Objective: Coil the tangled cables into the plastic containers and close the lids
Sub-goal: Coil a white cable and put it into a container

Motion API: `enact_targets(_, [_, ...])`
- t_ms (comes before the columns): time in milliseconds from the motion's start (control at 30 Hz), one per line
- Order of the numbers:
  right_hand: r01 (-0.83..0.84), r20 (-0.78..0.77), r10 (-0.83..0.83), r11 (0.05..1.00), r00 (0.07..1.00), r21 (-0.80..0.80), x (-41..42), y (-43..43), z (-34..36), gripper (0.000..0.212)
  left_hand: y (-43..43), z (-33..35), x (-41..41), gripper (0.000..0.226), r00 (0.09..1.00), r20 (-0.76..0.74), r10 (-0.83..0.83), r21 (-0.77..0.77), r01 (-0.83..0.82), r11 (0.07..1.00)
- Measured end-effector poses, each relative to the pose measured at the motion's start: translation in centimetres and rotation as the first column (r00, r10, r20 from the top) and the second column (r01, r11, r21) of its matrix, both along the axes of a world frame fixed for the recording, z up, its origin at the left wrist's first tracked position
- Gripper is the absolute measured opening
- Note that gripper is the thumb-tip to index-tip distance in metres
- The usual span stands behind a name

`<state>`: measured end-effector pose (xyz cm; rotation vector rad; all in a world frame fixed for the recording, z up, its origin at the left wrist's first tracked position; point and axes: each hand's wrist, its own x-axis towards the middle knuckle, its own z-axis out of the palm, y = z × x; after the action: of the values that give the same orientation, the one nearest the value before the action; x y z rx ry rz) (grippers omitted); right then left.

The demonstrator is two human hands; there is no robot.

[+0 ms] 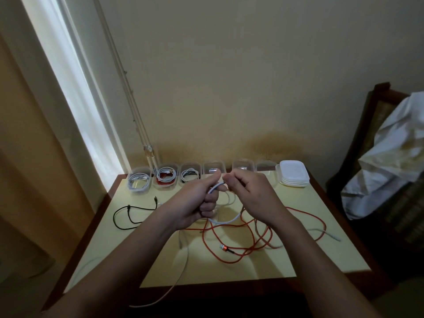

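Observation:
Above the middle of the table, my left hand (197,200) grips a loop of white braided cable (226,220). My right hand (249,191) pinches the same cable near its upper end, close to the left thumb. An orange cable (231,251) with a metal USB plug lies tangled on the yellow tabletop (321,249) below my hands. A black cable (128,214) lies loose at the left. Along the back edge stand several clear plastic containers: three hold coiled cables (138,180), (166,176), (190,174); the others (243,166) look empty.
A stack of white lids (293,173) sits at the back right corner. Another white cable (181,271) runs off the table's front edge. A dark wooden chair with a white cloth (390,157) stands to the right. A curtain and window lie to the left.

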<state>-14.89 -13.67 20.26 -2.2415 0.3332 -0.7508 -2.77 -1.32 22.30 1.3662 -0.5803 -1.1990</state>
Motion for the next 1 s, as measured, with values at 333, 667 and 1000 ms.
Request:
enact_targets(333, [0.007,0.032,-0.009,0.998,0.999,0.065,-0.2,0.0,0.6,0.038,0.6,-0.3,0.2,0.031,0.99,0.142,0.017,-0.215,0.014,0.977])
enact_targets(667, [0.131,-0.051,-0.122,0.958,0.991,0.254,-3.1,-3.9,-1.8,0.03,2.9,3.3,4.2,0.026,0.876,-0.481,0.036,-0.357,-0.233,0.905])
enact_targets(1000, [0.114,-0.203,-0.115,0.993,0.972,-0.017,-2.6,-2.4,-4.6,0.011,2.0,2.1,4.0,0.048,0.8,-0.478,0.364,-0.357,-0.555,0.751])
